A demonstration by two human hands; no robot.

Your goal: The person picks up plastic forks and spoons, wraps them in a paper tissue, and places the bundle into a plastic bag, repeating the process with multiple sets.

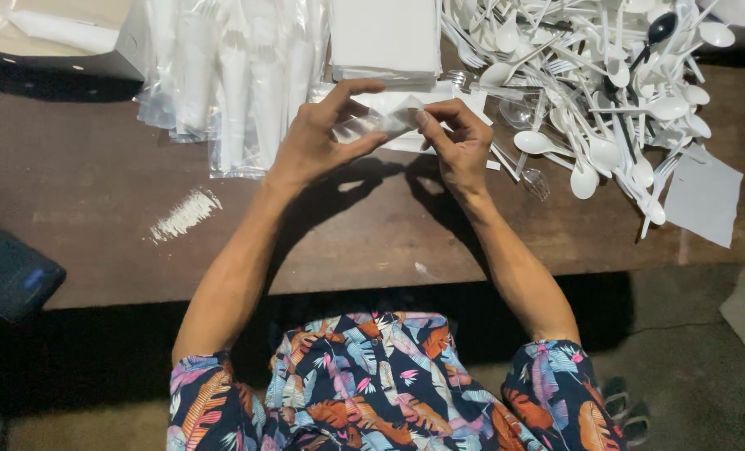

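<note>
Both hands pinch a small crinkled clear plastic sleeve (381, 124): left hand (318, 138) fingers curled around it, right hand (456, 142) gripping its end. Glossy white plastic spoons (606, 75) heap at two o'clock.

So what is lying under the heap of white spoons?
Under the spoon heap the brown table shows at the edges, and a grey sheet lies by its right side. What is below the middle is covered.

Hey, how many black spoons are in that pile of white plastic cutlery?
1. The black spoon lies near the top right of the white cutlery pile, at the table's far right. More could be buried under the white pieces.
</note>
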